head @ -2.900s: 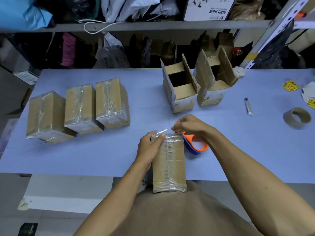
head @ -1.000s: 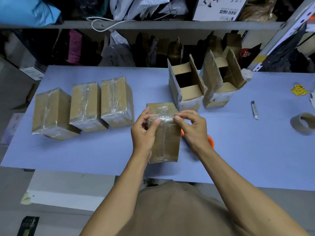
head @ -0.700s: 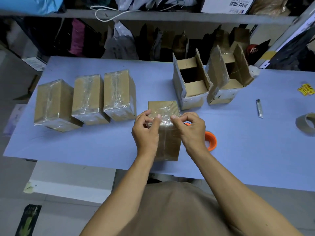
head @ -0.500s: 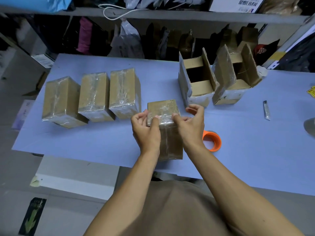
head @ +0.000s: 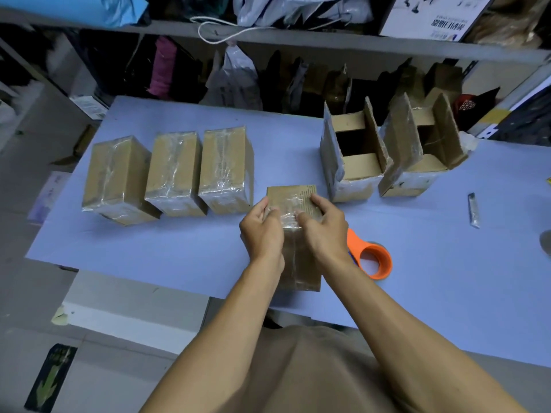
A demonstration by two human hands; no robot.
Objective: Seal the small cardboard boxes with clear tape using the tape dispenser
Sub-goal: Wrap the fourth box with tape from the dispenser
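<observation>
Box (head: 299,257) upright between both hands — fingers (head: 269,208) curled, clamped on its taped top.

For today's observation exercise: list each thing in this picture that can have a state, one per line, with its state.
Box in hands: closed, taped, held upright.
Three wrapped boxes: sealed, side by side.
Two open boxes: flaps up, unsealed.
Tape dispenser: lying on table, unheld.
Left hand: gripping box.
Right hand: gripping box.

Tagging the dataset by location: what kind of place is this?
Probably a small packing or stockroom bench. Three tape-wrapped boxes sit in a row on the blue table, two open boxes wait, and a shelf behind is crammed with bags.
</observation>
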